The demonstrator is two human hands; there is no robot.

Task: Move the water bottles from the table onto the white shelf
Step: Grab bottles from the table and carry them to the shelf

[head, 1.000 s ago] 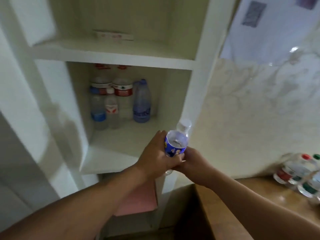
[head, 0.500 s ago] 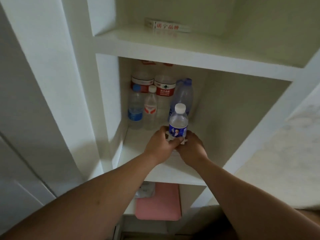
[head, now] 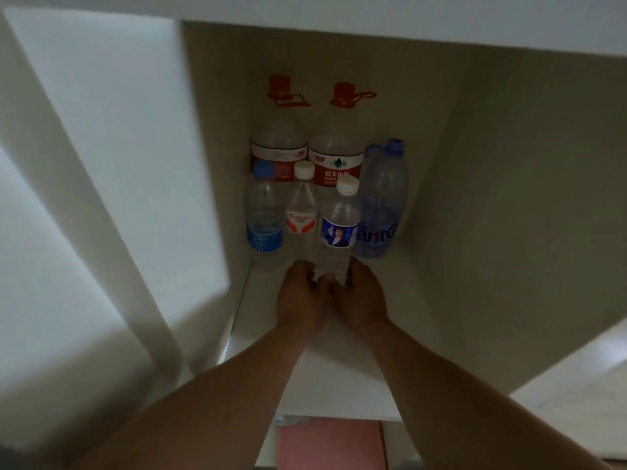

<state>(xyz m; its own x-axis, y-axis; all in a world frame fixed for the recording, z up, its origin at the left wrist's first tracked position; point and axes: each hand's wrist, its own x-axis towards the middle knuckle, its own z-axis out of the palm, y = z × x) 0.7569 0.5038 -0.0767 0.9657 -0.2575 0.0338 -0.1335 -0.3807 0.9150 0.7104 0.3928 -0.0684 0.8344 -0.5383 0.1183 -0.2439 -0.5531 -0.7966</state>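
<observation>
Bottle (head: 337, 232) with a white cap and blue label standing upright inside the white shelf (head: 342, 378) cubby, base hidden behind the fingers so can't tell if it's actually touching the board. Left hand (head: 300, 296) wrapped round the lower left side, right hand (head: 361, 295) on the lower right, both grips closed on that same bottle, thumbs meeting in front.

Behind it, more bottles already parked along the back-left corner: small one with a blue cap (head: 264, 218) far left against the side wall, slim one with a white cap and red-orange label (head: 302, 212) just beside it, then the held bottle, which overlaps that slim one and the tinted one. Tinted blue bottle (head: 381, 205) to the right, label partly readable, a second blue cap peeking out behind its shoulder. Back row is two big jugs with red handles and red labels (head: 334, 154), side by side against the rear wall.

Pretty dim in there. Pink thing (head: 329, 446) visible on the level below, can't tell what it is.
</observation>
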